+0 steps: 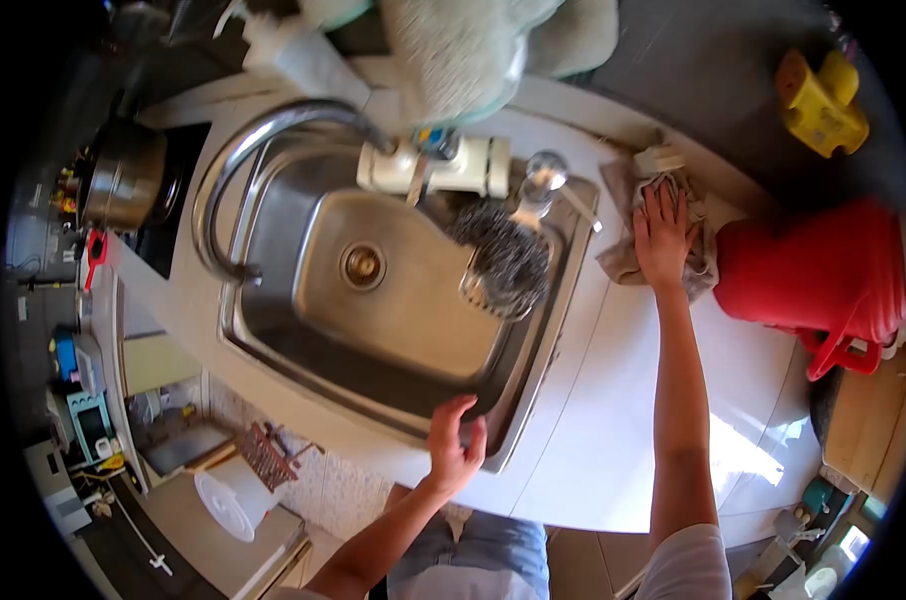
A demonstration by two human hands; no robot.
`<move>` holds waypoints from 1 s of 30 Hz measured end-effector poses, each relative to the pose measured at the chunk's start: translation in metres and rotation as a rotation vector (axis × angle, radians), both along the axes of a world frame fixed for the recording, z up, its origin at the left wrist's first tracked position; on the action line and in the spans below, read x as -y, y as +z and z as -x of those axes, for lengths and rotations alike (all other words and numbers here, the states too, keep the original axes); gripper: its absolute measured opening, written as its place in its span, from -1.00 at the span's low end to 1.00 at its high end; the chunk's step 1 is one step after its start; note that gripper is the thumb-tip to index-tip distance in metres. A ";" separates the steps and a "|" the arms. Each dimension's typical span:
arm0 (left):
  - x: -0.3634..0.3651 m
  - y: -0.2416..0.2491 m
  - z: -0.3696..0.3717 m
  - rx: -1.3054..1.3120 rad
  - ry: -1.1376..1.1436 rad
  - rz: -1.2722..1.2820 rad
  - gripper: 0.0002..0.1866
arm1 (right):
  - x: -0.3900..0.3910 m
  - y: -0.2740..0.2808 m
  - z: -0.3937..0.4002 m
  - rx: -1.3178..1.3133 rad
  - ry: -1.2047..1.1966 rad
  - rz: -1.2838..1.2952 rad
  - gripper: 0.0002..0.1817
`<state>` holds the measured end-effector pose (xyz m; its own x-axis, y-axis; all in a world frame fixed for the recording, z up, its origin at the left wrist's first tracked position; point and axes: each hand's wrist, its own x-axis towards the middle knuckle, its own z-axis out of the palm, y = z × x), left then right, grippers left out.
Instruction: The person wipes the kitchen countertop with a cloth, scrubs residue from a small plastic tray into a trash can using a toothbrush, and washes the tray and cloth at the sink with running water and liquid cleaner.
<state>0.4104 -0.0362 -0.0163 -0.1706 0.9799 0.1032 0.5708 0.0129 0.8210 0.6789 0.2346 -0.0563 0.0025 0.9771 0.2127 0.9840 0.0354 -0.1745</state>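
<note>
Two bare hands are at the counter (pixel 588 440), and one cloth (pixel 702 258) lies under the right hand (pixel 663 235). The palm rests flat on top of this brown-grey cloth, fingers stretched forward and slightly spread; whether any fold is caught beneath them, I cannot tell. The crumpled cloth shows on both sides of the hand and past the fingertips, near the back edge of the counter, between the sink's right rim and a red bucket (pixel 808 275).

The left hand (pixel 455 447) is over the near right corner of the sink (pixel 403 342), holding nothing, its fingers bent and its thumb apart from them; whether it touches the rim is unclear.

Counted out: one steel sink with one drain (pixel 363 266); one curved tap (pixel 213 190) arching over the sink's left side; one dark, shaggy scrubber (pixel 510 262) toward the sink's right edge; one red bucket on its side at the counter's right end; one yellow holder (pixel 823 105) behind the back edge; one pot (pixel 125 178) beyond the sink's left edge.
</note>
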 end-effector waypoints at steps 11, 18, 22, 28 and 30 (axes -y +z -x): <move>0.102 0.016 0.089 0.080 -0.122 -0.045 -0.62 | 0.355 0.038 0.195 -0.212 0.269 0.475 -0.32; 0.148 0.012 0.240 0.054 0.120 -0.026 -0.62 | 0.337 0.033 0.388 -0.100 0.254 0.378 -0.05; 0.170 0.000 0.327 0.037 0.176 0.060 -0.61 | 0.297 0.033 0.536 -0.153 0.186 0.311 -0.10; 0.129 -0.011 0.407 0.842 0.415 0.355 -0.66 | 0.253 0.024 0.700 -0.304 0.125 0.195 -0.13; 0.103 0.005 0.423 0.960 0.405 0.308 -0.63 | 0.243 0.040 0.719 -0.323 0.044 0.217 -0.13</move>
<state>-0.0128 -0.1394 -0.0112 -0.3653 0.7937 -0.4864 -0.4008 0.3376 0.8517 -0.0404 -0.0081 -0.0167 -0.0073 1.0000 -0.0041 0.8757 0.0044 -0.4828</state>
